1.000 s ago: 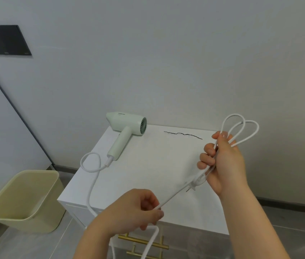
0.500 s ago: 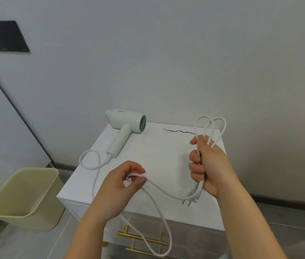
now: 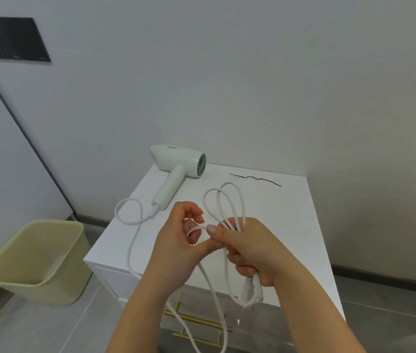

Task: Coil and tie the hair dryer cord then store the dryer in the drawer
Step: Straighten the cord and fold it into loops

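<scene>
From the head camera, the pale green hair dryer (image 3: 176, 161) lies on the white cabinet (image 3: 291, 225) by the wall, its small lettering too tiny to read. The right hand (image 3: 250, 248) grips several loops of the white cord (image 3: 154, 212), with the plug (image 3: 251, 293) hanging below. The left hand (image 3: 179, 243), touching the right, pinches a further strand. A thin black tie (image 3: 255, 178) lies behind.

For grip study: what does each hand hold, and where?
Right hand grips the cord at its gathered loops, above the plug; left hand pinches a free loop.
</scene>
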